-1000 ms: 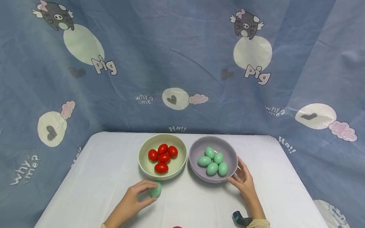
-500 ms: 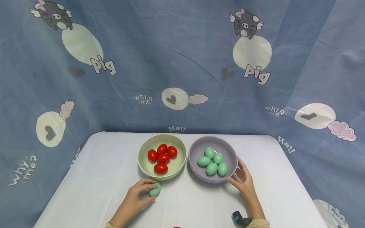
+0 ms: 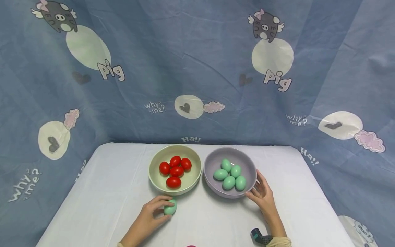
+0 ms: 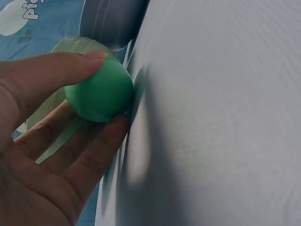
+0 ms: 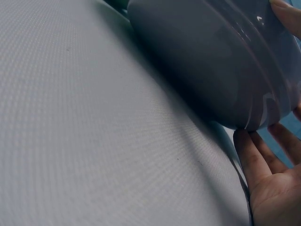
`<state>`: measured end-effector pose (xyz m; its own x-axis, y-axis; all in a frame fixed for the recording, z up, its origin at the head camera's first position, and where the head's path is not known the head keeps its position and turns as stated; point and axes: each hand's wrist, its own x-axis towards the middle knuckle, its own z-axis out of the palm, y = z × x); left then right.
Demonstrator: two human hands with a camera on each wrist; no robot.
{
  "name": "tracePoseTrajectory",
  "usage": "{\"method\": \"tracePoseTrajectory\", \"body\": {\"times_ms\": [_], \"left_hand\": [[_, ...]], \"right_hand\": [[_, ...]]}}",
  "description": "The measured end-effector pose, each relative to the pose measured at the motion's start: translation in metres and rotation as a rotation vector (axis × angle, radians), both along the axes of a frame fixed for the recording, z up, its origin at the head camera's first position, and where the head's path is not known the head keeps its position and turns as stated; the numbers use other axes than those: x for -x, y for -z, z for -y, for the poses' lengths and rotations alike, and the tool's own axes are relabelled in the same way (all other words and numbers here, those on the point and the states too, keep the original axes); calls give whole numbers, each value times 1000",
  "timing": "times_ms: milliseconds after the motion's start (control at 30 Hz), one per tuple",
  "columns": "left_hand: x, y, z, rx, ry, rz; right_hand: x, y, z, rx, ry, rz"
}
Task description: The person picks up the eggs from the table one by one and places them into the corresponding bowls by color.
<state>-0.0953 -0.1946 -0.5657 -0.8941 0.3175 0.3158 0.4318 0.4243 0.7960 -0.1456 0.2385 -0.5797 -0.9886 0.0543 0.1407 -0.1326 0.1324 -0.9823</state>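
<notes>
My left hand point(image 3: 151, 216) holds a green egg point(image 3: 170, 207) between thumb and fingers, just in front of the pale green bowl point(image 3: 154, 181). In the left wrist view the thumb lies over the green egg point(image 4: 101, 92) and the fingertips are under it; whether it touches the table I cannot tell. Several red eggs point(image 3: 174, 182) lie in the pale green bowl. My right hand point(image 3: 263, 195) grips the right side of a purple bowl point(image 3: 213, 187), with its thumb near the front rim. Inside that bowl are several green eggs point(image 3: 229, 183).
The two bowls stand side by side at the back of a white table point(image 3: 210, 219). A blue printed curtain point(image 3: 197, 68) hangs behind it. By the right wrist is a dark strapped device point(image 3: 260, 236). A dark pink edge point(image 3: 191, 246) shows at the bottom.
My left hand closed its fingers on the green egg, which has shifted slightly right and toward the front. My right hand and the purple bowl have hardly moved.
</notes>
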Motion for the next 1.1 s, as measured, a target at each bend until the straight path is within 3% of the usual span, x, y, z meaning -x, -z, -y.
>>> {"method": "tracePoseTrajectory", "body": {"times_ms": [467,767,1100], "left_hand": [[-1,-11,-13,-68,112,-50],[6,-32,-32,-95,174,-32],[16,-49,-49,-86,200,-24]], "right_hand": [[1,-1,1,14,16,4],[-1,-3,1,20,12,-1],[2,0,-1,35,4,10]]}}
